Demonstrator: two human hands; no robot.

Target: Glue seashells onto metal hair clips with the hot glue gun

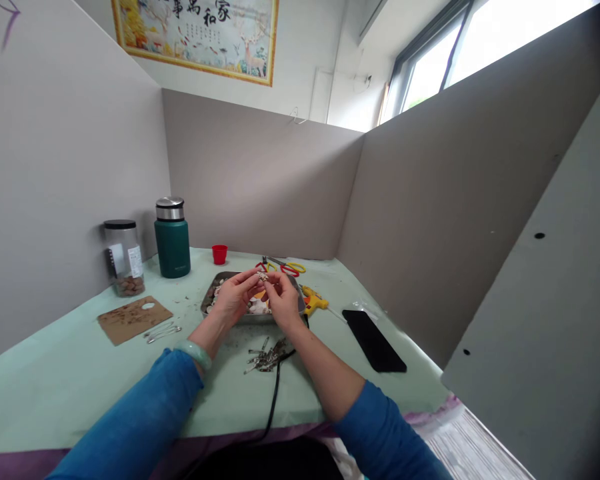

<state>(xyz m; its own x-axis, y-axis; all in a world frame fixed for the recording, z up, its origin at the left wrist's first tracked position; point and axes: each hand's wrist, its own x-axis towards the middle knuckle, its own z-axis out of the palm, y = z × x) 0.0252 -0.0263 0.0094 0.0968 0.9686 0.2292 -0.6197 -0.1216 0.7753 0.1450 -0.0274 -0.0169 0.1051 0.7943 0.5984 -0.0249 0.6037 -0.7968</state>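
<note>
Over a metal tray (pixel 263 321) holding shell-like pieces, my left hand (pixel 236 293) and my right hand (pixel 281 299) meet. Between their fingertips is a small, pale, speckled piece (pixel 263 276), too small to name surely. Both hands are closed in a pinch on it. Below them on the table lies a pile of small metal clips or pins (pixel 267 357). A yellow glue gun (pixel 314 300) rests just right of the tray, partly behind my right hand. A black cord (pixel 276 390) runs from near the tray toward the table's front edge.
Left stand a green thermos (pixel 173 247) and a clear jar (pixel 125 260). Before them lie brown cardboard (pixel 135 320) and large safety pins (pixel 163 331). Behind the tray are a red cup (pixel 219 255) and scissors (pixel 291 268); right lies a black phone-like slab (pixel 374 341). Partitions enclose the table.
</note>
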